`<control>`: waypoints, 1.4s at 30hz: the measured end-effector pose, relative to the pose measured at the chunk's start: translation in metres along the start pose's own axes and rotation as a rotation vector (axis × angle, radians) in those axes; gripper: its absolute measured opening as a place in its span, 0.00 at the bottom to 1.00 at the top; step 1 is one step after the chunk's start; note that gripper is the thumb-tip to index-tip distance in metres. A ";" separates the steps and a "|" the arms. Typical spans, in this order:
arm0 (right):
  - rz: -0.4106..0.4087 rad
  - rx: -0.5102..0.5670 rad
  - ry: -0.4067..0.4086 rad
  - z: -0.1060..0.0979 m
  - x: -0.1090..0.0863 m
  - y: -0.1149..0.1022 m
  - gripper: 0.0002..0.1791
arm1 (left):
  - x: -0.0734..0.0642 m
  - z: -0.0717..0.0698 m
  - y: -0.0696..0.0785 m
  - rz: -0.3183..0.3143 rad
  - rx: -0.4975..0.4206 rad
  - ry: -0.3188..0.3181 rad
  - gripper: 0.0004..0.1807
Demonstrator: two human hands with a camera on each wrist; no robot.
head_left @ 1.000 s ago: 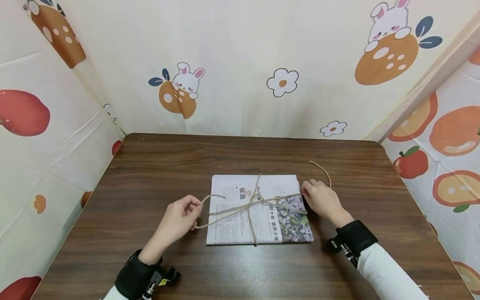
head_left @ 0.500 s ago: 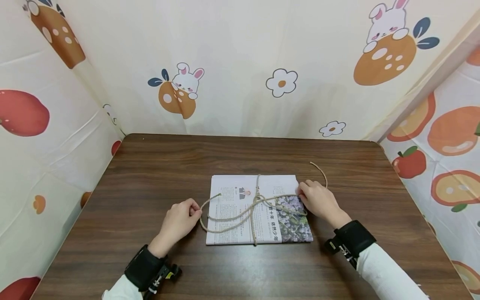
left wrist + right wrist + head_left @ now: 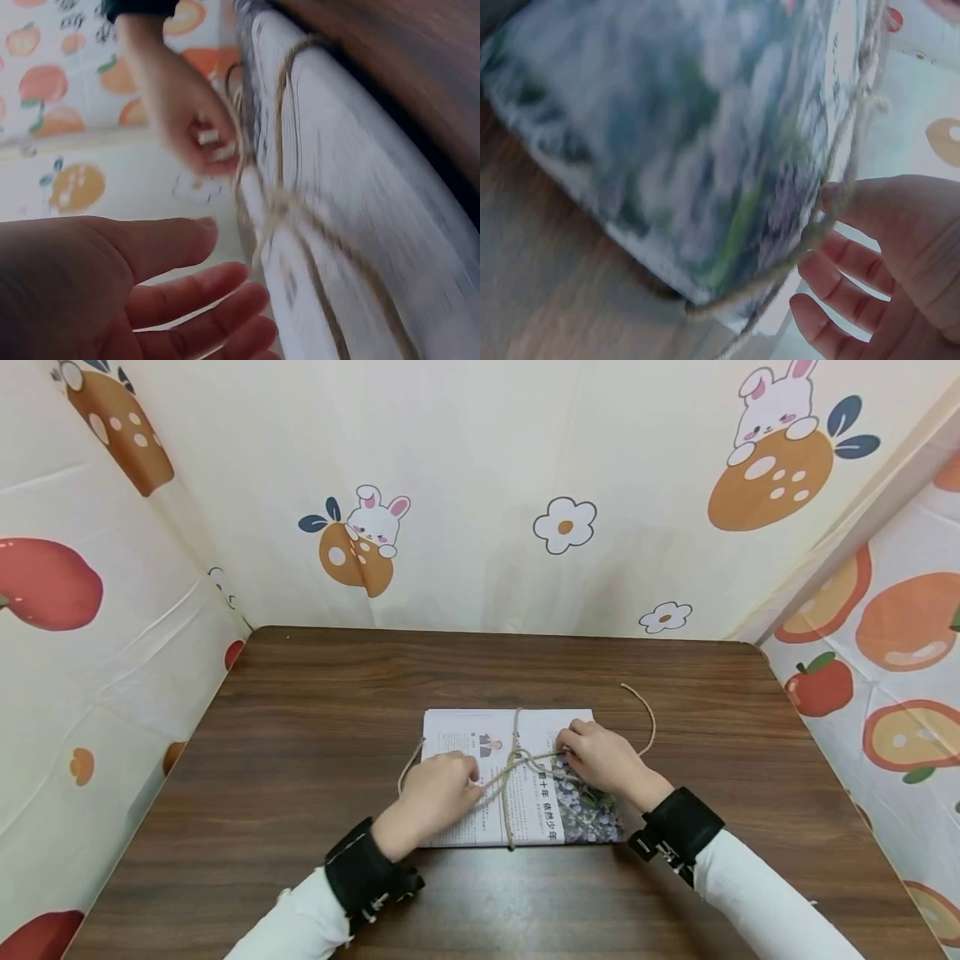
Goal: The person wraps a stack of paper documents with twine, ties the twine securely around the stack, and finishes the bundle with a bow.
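Note:
A flat stack of folded newspapers (image 3: 457, 727) lies on the table, wrapped crosswise with twine (image 3: 507, 818). The strands cross near the middle of the top sheet. My left hand (image 3: 438, 793) hovers over the stack's left part; in the left wrist view its thumb and fingers (image 3: 225, 285) are spread apart, with nothing between them. At the right side, my right hand (image 3: 603, 760) pinches a strand of the twine between thumb and fingers. In the right wrist view, that twine (image 3: 810, 236) passes by the thumb tip. One loose end curves up behind the right hand, another sticks out at left.
The brown wooden table (image 3: 337, 685) extends around the stack on all sides. Behind it hangs a pale curtain (image 3: 465, 552) printed with rabbits and flowers. Fruit-printed sheets (image 3: 907, 685) stand at both sides.
My left hand has let go of the twine at the left and moved right over the newspapers. My right hand has slid left along the twine, onto the stack.

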State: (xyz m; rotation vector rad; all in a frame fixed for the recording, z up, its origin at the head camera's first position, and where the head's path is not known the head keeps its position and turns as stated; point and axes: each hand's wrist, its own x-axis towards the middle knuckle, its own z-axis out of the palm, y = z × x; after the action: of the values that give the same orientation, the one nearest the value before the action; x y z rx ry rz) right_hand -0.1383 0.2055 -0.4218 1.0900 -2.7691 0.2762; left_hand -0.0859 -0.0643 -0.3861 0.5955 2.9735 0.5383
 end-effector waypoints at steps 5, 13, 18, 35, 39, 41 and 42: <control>0.017 -0.008 -0.023 0.005 0.003 -0.004 0.07 | 0.018 0.014 0.015 0.072 0.083 -0.050 0.11; 0.030 0.012 -0.040 0.009 0.004 -0.006 0.06 | 0.030 0.028 0.021 0.109 0.200 -0.073 0.10; 0.024 -0.011 -0.025 0.010 0.004 -0.005 0.06 | 0.027 0.023 0.017 0.145 0.119 -0.046 0.09; 0.075 -0.040 -0.009 0.010 0.004 0.007 0.06 | 0.006 -0.007 0.006 0.230 -0.009 0.022 0.07; 0.064 -0.043 -0.008 0.010 0.005 0.009 0.06 | 0.003 -0.012 0.006 0.249 0.010 0.041 0.08; 0.061 -0.042 -0.009 0.011 0.005 0.010 0.06 | 0.002 -0.013 0.005 0.257 0.017 0.042 0.08; 0.060 -0.044 -0.009 0.011 0.005 0.010 0.06 | 0.002 -0.013 0.005 0.260 0.022 0.040 0.09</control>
State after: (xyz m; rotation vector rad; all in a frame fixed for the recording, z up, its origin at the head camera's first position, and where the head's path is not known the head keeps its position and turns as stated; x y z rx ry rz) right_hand -0.1499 0.2068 -0.4323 1.0020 -2.8052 0.2161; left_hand -0.0879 -0.0638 -0.3720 0.9941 2.9595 0.5399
